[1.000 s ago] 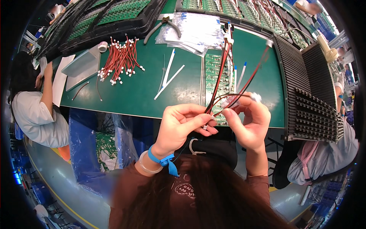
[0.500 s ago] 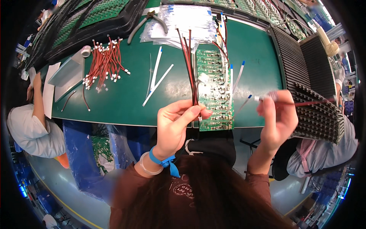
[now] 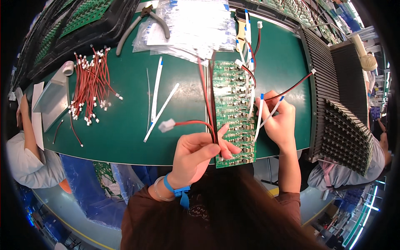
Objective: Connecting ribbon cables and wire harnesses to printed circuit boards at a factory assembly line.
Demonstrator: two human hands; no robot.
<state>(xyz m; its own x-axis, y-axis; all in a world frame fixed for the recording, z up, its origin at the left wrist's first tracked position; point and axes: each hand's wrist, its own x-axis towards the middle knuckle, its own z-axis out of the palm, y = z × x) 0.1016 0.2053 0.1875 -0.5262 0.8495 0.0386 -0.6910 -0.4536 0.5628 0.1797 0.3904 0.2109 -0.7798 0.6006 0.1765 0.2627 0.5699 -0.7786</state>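
Observation:
My left hand pinches a few red-and-black wire cables over the near left part of a green circuit board panel. One of its cables curves left and ends in a white connector. At the panel's right edge, my right hand has its fingers closed on another red-and-black cable, whose white-plugged end sticks out to the right. The fingertips hide its other end. White flat ribbon cables with blue ends lie beside and across these fingers. More wired connectors sit along the panel's far right side.
Left on the green table lies a pile of red-and-black cables, near loose white ribbon strips. Cutting pliers and plastic bags are at the back. A black slotted rack stands right. People sit on both sides.
My right hand has moved left to the panel's edge with its cable. A cable in my left hand now bends out to the left. The whole view has shifted.

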